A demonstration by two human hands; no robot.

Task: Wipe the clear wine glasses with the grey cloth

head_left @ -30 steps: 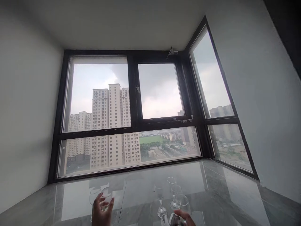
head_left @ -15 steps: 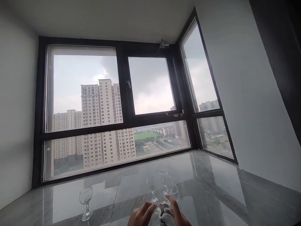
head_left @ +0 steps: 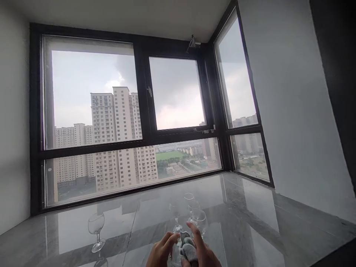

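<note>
At the bottom middle, my left hand [head_left: 160, 253] and my right hand [head_left: 202, 250] are close together around a clear wine glass [head_left: 175, 256] that is mostly cut off by the frame edge. My right hand grips a grey cloth [head_left: 188, 249] against the glass; my left hand's fingers curl on the glass's other side. Just beyond my hands stand three more wine glasses [head_left: 191, 213] in a tight cluster. One wine glass [head_left: 96, 231] stands alone to the left, apart from both hands.
Everything rests on a glossy grey marble sill [head_left: 250, 222] running along a black-framed bay window [head_left: 144, 133]. White walls close it in on the left and on the right [head_left: 292, 111].
My left hand let go of the lone glass on the left and came over to my right hand. Both hands now work at one glass with the cloth. The view shifted right.
</note>
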